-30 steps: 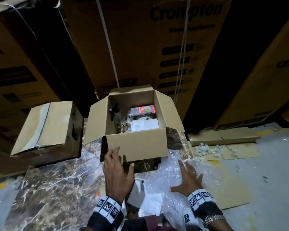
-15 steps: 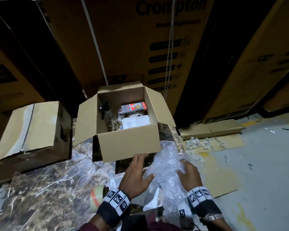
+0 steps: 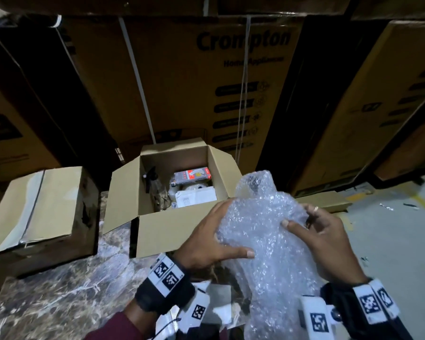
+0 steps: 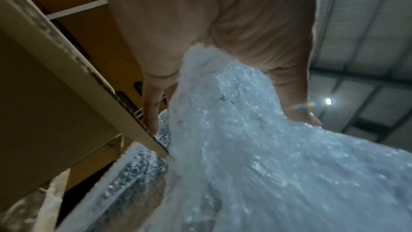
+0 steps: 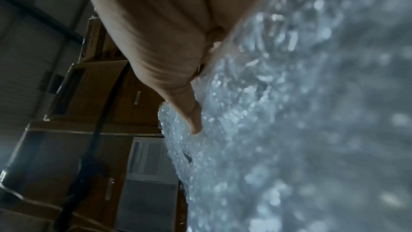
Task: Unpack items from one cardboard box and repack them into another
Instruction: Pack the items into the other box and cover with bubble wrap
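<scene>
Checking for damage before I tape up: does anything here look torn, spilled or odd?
Yes: the closed box on the left has a dark tear in its side wall. White scraps lie scattered on the floor to the right. The open box looks sound.

We've got the open box [image 3: 172, 231] sitting dead centre on the table [image 3: 59, 298], with the taped box [image 3: 38, 212] just to its left. Inside ours, a spray bottle [image 3: 157, 190] stands left of a small carton [image 3: 193, 176]. The bubble wrap [image 3: 263, 231] is up in front, between our left hand [image 3: 206, 244] and right hand [image 3: 326, 244]. Big cartons [image 3: 206, 77] are stacked behind.
</scene>
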Demonstrator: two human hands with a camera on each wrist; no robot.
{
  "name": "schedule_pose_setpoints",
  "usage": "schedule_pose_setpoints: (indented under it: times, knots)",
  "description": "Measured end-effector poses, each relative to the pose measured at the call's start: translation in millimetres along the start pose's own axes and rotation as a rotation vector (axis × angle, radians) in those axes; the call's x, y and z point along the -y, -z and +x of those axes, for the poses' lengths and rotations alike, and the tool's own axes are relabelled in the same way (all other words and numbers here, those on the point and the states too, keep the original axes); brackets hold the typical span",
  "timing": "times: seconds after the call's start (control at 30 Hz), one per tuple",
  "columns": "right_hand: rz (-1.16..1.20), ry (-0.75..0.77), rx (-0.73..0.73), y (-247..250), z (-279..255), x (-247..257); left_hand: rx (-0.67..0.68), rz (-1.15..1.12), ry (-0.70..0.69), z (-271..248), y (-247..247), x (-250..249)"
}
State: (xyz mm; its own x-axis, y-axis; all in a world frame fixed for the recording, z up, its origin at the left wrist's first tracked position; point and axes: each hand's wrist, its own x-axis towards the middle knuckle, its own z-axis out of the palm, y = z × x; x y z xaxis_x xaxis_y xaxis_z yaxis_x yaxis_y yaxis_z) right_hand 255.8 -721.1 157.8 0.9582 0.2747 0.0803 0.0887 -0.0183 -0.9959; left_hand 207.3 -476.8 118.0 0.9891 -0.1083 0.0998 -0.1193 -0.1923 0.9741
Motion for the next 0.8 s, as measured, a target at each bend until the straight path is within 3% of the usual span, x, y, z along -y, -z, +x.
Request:
schedule_pose_setpoints:
  times: [0.17, 0.33, 0.47, 0.57, 0.8]
  knots:
    - [0.214, 0.056, 0.023, -21.6, 33.8, 28.3, 0.01, -0.19, -0.038, 12.4, 30.3, -31.8]
    - [0.245, 0.187, 0.116, -43.3, 64.7, 61.0, -0.26, -0.069, -0.204, 23.3, 65.0, -62.1]
    - [0.177, 0.288, 0.146, -56.8, 96.5, 89.6, -0.412, 0.007, -0.315, 35.5, 117.8, -92.2]
    - [0.09, 0.349, 0.198, -67.1, 121.3, 111.6, -0.452, 0.063, -0.385, 41.7, 156.4, -111.5]
    - [-0.164, 0.616, 0.319, -85.3, 154.5, 173.9, -0.596, 0.25, -0.554, 34.9, 205.8, -148.0]
